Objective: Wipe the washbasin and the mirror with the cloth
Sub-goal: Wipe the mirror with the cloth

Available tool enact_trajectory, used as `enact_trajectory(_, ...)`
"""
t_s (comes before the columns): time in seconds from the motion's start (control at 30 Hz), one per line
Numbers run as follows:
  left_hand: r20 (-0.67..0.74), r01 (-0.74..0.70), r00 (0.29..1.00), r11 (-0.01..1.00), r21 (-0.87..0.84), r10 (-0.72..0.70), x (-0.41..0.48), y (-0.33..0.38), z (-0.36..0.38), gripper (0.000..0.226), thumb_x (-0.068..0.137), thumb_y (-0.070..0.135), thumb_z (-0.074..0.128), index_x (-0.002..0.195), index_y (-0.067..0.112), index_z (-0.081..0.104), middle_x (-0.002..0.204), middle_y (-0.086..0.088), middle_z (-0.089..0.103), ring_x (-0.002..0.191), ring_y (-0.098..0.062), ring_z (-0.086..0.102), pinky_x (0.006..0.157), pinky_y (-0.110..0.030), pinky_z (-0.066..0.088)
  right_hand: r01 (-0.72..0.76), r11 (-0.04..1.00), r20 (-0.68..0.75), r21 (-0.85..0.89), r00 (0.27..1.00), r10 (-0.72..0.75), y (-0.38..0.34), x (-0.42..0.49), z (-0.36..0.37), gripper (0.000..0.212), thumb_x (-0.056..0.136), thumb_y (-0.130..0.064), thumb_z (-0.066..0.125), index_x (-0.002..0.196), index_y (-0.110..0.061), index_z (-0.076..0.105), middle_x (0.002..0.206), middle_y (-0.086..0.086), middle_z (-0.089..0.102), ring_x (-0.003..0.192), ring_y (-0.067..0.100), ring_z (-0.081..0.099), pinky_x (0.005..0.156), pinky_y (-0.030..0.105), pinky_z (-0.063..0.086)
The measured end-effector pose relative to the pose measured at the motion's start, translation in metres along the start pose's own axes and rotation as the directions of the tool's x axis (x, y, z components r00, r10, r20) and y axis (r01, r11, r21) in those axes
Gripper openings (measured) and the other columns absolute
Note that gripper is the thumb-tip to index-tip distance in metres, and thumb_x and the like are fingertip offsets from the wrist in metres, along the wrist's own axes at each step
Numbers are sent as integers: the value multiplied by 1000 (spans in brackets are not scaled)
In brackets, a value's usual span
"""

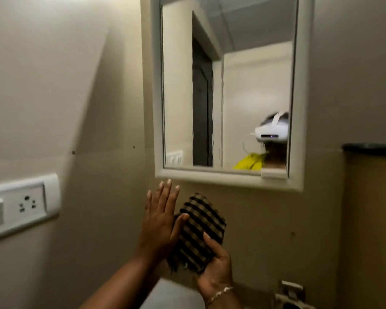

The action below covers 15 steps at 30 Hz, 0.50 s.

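A folded dark-and-tan checked cloth (196, 233) is held below the mirror. My right hand (214, 270) cups it from underneath, thumb pressed on its front. My left hand (159, 221) stands flat with fingers spread, its thumb resting on the cloth's left edge. The white-framed mirror (228, 179) hangs on the wall above both hands; neither hand touches it. A pale strip of the washbasin (172, 295) shows at the bottom, mostly hidden behind my arms.
A white switch and socket plate (20, 206) is on the left wall. A dark-topped beige cabinet or ledge (370, 150) stands at the right. A metal fitting (290, 293) sits at the bottom right. The mirror reflects a dark doorway and a person with a headset.
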<state>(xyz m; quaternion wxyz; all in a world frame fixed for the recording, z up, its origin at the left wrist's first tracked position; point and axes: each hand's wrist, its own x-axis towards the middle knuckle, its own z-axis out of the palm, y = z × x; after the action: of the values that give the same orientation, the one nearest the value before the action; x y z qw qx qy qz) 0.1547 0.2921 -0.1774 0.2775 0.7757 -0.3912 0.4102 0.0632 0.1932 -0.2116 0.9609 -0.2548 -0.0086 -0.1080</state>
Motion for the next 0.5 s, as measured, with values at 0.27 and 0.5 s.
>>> enact_trajectory(0.27, -273, -91, 960, 991, -102, 60, 96, 2, -29, 75, 100, 62, 6, 146, 11, 36, 152, -18, 39, 142, -18, 18, 118, -23, -2, 304, 952, 281, -35, 917, -283, -60, 9, 86, 88, 47, -17, 84, 128, -6, 51, 120, 16, 63, 107, 33, 62, 75, 39, 58)
enact_trajectory(0.5, -372, -207, 918, 968, -145, 141, 173, -21, -34, 74, 98, 66, 7, 146, 16, 33, 151, -13, 39, 140, -15, 20, 118, -20, -1, 708, 704, 139, -60, 704, -697, -117, 31, 155, 104, 19, -30, 92, 118, -21, 60, 114, 10, 67, 101, 34, 64, 83, 43, 55)
